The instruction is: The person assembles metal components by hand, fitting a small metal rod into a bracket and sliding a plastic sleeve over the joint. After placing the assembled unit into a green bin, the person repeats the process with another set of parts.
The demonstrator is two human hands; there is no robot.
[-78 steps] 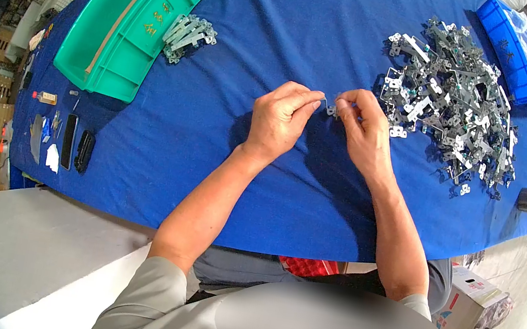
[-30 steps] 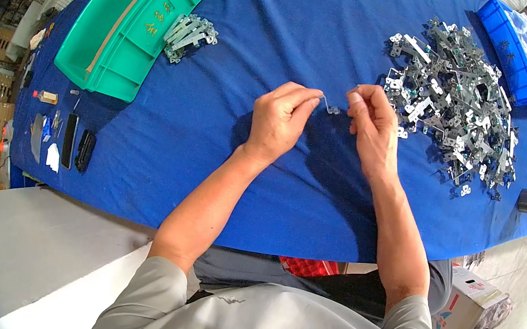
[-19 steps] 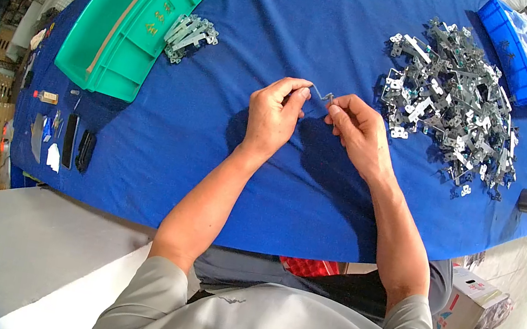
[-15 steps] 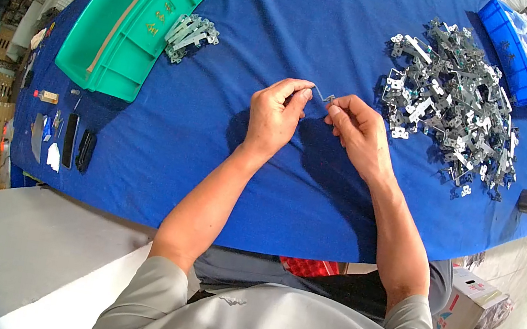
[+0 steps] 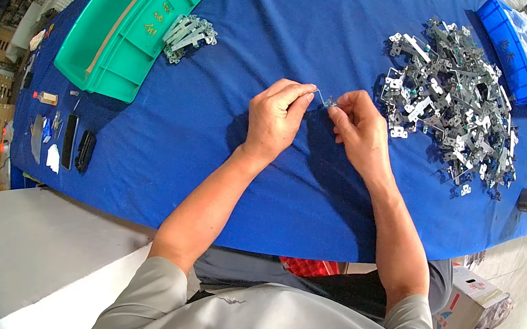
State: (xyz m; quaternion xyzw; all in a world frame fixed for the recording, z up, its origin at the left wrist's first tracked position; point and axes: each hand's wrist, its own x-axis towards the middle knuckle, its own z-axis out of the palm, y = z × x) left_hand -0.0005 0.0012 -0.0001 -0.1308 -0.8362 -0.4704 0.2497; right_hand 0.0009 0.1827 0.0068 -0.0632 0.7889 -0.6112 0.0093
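left hand (image 5: 276,119) and right hand (image 5: 360,128) were both pinched tight on one little bracket (image 5: 325,98), held between them over the middle of the table (image 5: 240,181). looked early days to me: small stack (image 5: 190,32) far left by the green bin (image 5: 94,31), big pile (image 5: 451,105) far right. lots of bare cloth around, near edge well off.

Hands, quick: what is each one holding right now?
Left hand: closed, pinching one end of a small bent silver metal bracket.
Right hand: closed, pinching the same bracket's other end.
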